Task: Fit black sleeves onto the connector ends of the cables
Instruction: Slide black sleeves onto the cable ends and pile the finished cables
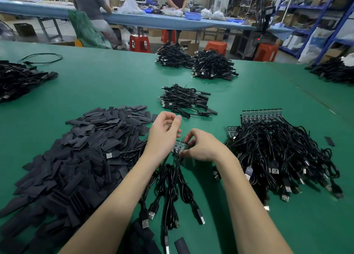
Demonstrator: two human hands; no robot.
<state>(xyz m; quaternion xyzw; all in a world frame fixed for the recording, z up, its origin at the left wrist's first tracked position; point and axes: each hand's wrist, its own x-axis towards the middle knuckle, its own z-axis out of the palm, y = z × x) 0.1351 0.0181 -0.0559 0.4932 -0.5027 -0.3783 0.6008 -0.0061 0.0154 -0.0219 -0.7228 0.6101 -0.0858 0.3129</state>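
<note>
Loose sleeve: one black sleeve (182,245) lies on the green table (107,85) nearest the camera, just behind the USB plugs (151,214) of the held cables.
Landmark: the small green circuit strip (179,148) at the centre, with black cables (172,179) hanging from it toward the camera.
Right hand: the right hand (203,147) pinches the circuit strip at its right end, thumb and fingers curled round it.
Left hand: the left hand (164,131) hovers just left of and above the strip, fingers loosely bent and narrow; whether it holds anything cannot be told.
Sleeve pile: a big heap of flat black sleeves (76,161) spreads left of the strip, reaching the left forearm.
Waiting cables: right of the strip sits a heap of cables (277,158) with green boards along its far edge and USB plugs at its near edge.
Stray sleeve: a single sleeve (329,141) lies right of that heap, apart from it.
Small bundle: beyond the strip, a loose cluster of cables (183,100) with dark ends.
Far stacks: further beyond, two bundled stacks (197,64) near the table's far edge.
Side heaps: more cables far left (17,79) and far right (333,69) of the strip.
Containers: blue bins (193,16) stand on the blue bench (134,20) well beyond the strip; their contents cannot be made out.
People: two workers (90,2) stand at that bench.
</note>
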